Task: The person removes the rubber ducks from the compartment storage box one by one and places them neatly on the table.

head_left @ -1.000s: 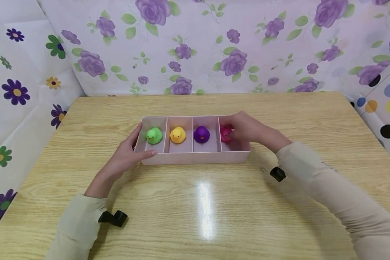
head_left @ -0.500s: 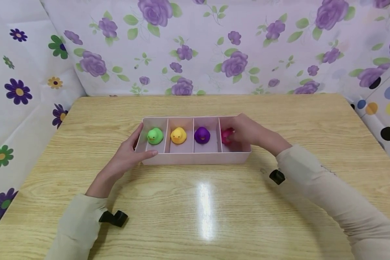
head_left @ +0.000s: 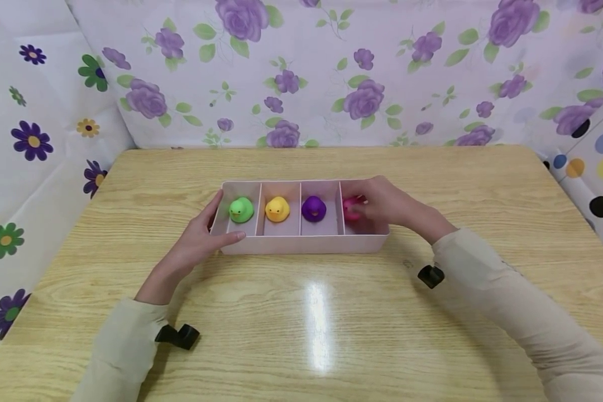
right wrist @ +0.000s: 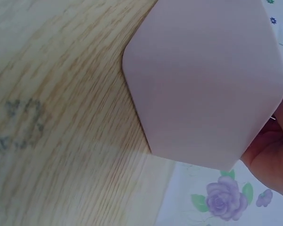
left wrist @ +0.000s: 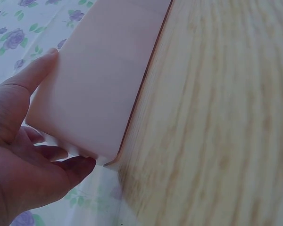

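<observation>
A pale pink divided box lies across the table, with one toy duck in each compartment. From the left come a green duck, a yellow duck and a purple duck. My left hand grips the box's left end, thumb over the front rim; the left wrist view shows its fingers curled at the end wall. Reaching over the back right rim, my right hand pinches a pink duck in the rightmost compartment. The hand partly covers that duck.
The wooden table has a bright light reflection in front of the box. Behind it hangs a flowered sheet, with more patterned sheets at both sides. A black wrist camera sits under the left sleeve, another black camera under the right.
</observation>
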The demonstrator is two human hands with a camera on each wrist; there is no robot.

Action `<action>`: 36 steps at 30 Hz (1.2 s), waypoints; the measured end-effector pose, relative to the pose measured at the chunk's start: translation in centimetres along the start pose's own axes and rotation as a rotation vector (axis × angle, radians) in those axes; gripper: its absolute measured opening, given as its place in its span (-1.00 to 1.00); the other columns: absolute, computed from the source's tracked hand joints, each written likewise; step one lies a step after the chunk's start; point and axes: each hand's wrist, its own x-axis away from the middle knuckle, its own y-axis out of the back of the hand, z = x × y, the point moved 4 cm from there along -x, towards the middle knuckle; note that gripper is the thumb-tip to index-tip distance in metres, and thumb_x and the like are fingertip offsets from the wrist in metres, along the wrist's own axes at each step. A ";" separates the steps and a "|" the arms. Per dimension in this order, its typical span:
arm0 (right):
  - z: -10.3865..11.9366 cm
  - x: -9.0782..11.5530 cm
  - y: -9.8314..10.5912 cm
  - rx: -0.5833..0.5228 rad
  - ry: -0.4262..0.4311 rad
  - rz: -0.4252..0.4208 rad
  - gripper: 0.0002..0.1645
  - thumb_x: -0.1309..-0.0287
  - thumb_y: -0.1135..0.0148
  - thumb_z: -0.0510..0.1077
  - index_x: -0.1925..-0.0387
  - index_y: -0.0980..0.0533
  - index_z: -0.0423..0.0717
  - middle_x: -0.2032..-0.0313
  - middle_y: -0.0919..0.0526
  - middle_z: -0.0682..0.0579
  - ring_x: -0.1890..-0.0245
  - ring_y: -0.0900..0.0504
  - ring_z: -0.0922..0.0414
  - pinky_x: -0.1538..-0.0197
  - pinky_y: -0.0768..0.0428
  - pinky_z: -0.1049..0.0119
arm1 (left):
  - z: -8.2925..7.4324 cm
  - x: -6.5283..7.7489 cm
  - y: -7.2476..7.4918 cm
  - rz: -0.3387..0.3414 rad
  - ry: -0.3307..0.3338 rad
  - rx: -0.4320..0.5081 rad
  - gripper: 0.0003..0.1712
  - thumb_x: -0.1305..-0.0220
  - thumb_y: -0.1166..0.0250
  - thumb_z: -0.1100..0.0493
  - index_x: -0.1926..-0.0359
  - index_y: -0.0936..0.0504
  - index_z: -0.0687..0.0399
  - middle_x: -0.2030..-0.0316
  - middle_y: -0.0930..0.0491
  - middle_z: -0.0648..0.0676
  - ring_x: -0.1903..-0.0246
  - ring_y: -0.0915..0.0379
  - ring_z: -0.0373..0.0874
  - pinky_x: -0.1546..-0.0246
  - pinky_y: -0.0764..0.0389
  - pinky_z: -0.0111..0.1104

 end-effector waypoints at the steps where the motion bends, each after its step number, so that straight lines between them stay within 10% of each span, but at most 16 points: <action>1: 0.1 0.1 0.1 0.000 -0.003 -0.005 -0.86 -0.08 -0.35 -0.36 0.29 -0.66 -0.13 0.43 -0.61 0.09 0.39 -0.52 0.09 0.23 -0.51 0.17 | 0.0 0.0 0.0 -0.001 0.002 -0.001 0.19 -0.19 -0.40 0.08 -0.54 0.30 -0.11 -0.51 0.26 0.10 -0.45 0.33 0.08 -0.36 0.08 0.03; 12: -0.3 1.4 1.2 -0.167 -0.178 -0.043 -0.75 -0.11 -0.37 -0.28 0.13 -0.69 -0.14 0.24 -0.72 0.00 0.22 -0.64 0.08 0.10 -0.59 0.16 | 0.0 0.0 -0.1 -0.004 0.007 -0.002 0.18 -0.21 -0.38 0.10 -0.54 0.31 -0.12 -0.51 0.28 0.07 -0.46 0.33 0.06 -0.36 0.08 0.01; 36: -0.6 2.7 2.4 -0.278 -0.219 -0.124 -0.67 -0.12 -0.35 -0.32 0.03 -0.66 -0.20 0.09 -0.70 -0.10 0.16 -0.66 0.06 0.13 -0.58 0.37 | 0.2 0.0 0.1 0.001 0.006 0.007 0.17 -0.21 -0.38 0.08 -0.54 0.30 -0.15 -0.51 0.26 0.09 -0.45 0.32 0.06 -0.36 0.08 0.03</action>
